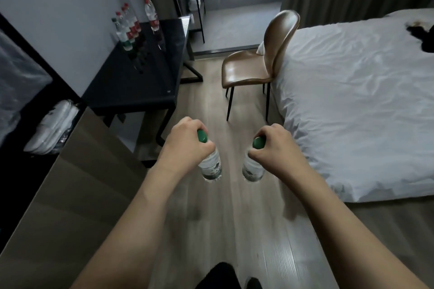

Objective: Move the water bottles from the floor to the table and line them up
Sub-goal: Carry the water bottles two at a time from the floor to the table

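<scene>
The person's left hand (187, 142) has its grip curled round the neck of a clear plastic green-capped water bottle (210, 166), and the right hand (273, 145) grips a second green-capped bottle (252, 169) likewise. Both hang above the grey wood floor (234, 218). More bottles (128, 27) stand on the black glossy table (141, 77), beside a brown chair (258, 63).

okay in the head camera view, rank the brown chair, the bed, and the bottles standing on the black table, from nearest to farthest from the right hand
From the right hand:
1. Bed, just to its right.
2. Brown chair, ahead, beside the bed.
3. Bottles on the black table, far ahead on the left, by the wall.
</scene>
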